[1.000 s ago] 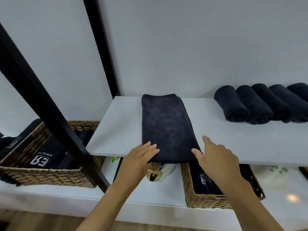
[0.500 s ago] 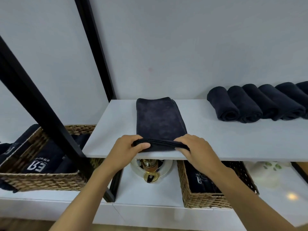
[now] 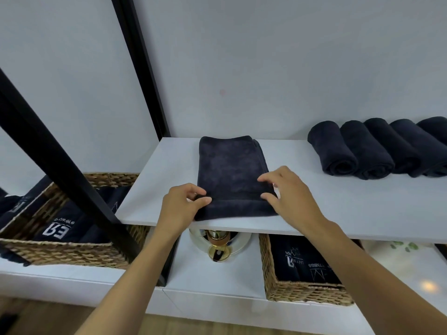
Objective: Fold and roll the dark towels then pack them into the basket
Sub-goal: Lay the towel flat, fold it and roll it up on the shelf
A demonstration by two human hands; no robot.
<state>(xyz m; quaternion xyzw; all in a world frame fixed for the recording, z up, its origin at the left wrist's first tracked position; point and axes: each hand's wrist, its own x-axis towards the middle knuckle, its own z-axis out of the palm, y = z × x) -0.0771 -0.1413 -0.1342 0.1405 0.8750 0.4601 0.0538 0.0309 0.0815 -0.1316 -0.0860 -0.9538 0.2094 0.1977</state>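
Nearest, on the lower white shelf (image 3: 205, 274), a woven straw basket (image 3: 302, 292) holds packed dark towels (image 3: 304, 262). On the upper white shelf (image 3: 362, 209), the left hand (image 3: 180, 206) pinches the near-left corner of a folded dark navy towel (image 3: 229, 170). The right hand (image 3: 292, 194) arches over its near-right corner, and I cannot tell whether it grips. Farther right lie rolled dark towels (image 3: 362, 148).

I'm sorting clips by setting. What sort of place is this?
Probably a gym or spa towel area: rolled dark towels lined up on a white shelf, and a wicker basket below holding folded towels whose logo seems to read fitness.
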